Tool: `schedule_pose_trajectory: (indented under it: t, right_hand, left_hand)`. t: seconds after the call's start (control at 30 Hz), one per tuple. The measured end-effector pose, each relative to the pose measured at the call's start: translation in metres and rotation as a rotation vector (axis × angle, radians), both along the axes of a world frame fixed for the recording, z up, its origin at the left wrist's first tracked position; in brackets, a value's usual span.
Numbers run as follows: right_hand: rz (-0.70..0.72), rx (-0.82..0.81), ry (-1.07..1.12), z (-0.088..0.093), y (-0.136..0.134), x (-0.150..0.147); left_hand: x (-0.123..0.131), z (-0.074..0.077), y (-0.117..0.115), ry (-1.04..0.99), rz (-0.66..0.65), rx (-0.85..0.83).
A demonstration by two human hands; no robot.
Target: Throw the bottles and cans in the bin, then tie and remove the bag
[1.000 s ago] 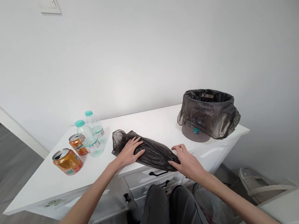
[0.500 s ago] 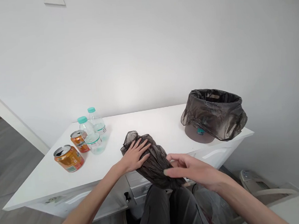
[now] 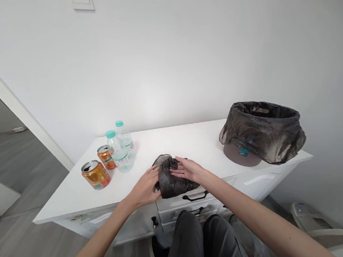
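- Wht drawer cabinet (image 3: 178, 138)
- Rnd brown bin (image 3: 235, 155), blk plastic liner (image 3: 258, 133): cabinet top, R end
- Folded thin blk plastic bag (image 3: 171, 186): cabinet front edge, btwn hands
- R hand (image 3: 191, 169): fingers extended on bag
- L hand (image 3: 145, 187): bag's L end, can't tell if gripping

The bag (image 3: 172, 187) and bin liner (image 3: 258, 137) are smoky black, the bin (image 3: 233, 154) grey-brown with a teal label (image 3: 244, 152), the cans (image 3: 96, 176) orange with silver tops (image 3: 89, 165), the bottles (image 3: 120, 155) clear with turquoise caps (image 3: 110, 134).
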State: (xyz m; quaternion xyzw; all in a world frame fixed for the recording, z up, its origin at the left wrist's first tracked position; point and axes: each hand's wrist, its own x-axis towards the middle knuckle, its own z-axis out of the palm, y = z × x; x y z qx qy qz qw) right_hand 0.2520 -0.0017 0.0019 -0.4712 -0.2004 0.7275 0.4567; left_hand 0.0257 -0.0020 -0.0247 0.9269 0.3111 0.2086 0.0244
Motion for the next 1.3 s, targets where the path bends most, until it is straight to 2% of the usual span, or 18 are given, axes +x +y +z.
schedule_pose_trajectory:
  t: [0.13, 0.17, 0.23, 0.3, 0.37, 0.47, 0.57, 0.63, 0.77, 0.87, 0.93, 1.0, 1.07, 1.1, 1.3]
  right_hand:
    - [0.034, 0.071, 0.006, -0.003, 0.0, 0.0]
    - [0.04, 0.08, 0.01, -0.001, -0.001, 0.0]
    - [0.056, 0.088, 0.009, 0.006, -0.004, -0.001]
    - [0.08, 0.119, -0.054, 0.016, -0.012, 0.001]
    - [0.119, 0.214, -0.253, 0.025, -0.026, 0.007]
    - [0.21, 0.538, -0.748, 0.029, -0.056, 0.022]
    - [0.326, 0.927, -1.153, 0.018, -0.078, 0.035]
    - [0.341, 1.018, -1.328, 0.007, -0.08, 0.04]
    - [0.308, 0.82, -1.579, -0.013, -0.055, 0.038]
    - [0.362, 0.744, -1.649, -0.023, -0.031, 0.032]
    - [0.414, 0.757, -1.649, -0.027, -0.02, 0.028]
    - [0.454, 0.769, -1.643, -0.027, -0.015, 0.025]
    - [0.472, 0.757, -1.628, -0.026, -0.014, 0.024]
    - [0.473, 0.742, -1.618, -0.024, -0.013, 0.024]
    - [0.395, 0.595, -1.664, -0.021, -0.013, 0.029]
  left_hand:
    - [-0.008, 0.021, -0.023, -0.201, 0.145, 0.086]
    - [-0.006, 0.024, -0.028, -0.206, 0.116, 0.104]
    - [0.001, 0.026, -0.035, -0.11, -0.029, 0.099]
    - [0.004, 0.022, -0.036, 0.026, -0.137, 0.056]
    - [0.004, 0.013, -0.031, 0.066, -0.128, -0.009]
    - [0.002, 0.005, -0.023, -0.068, 0.001, -0.145]
    - [0.007, 0.009, -0.02, -0.226, 0.163, -0.323]
    - [0.015, 0.015, -0.019, -0.289, 0.244, -0.417]
    - [0.032, 0.023, -0.015, -0.31, 0.388, -0.429]
    - [0.043, 0.024, -0.013, -0.218, 0.424, -0.165]
    - [0.051, 0.026, -0.013, -0.114, 0.34, 0.072]
    - [0.057, 0.024, -0.011, 0.023, 0.189, 0.191]
    - [0.061, 0.018, -0.007, 0.136, 0.073, 0.201]
    - [0.061, 0.013, -0.003, 0.166, 0.056, 0.186]
    - [0.049, -0.022, 0.019, 0.178, 0.193, 0.005]
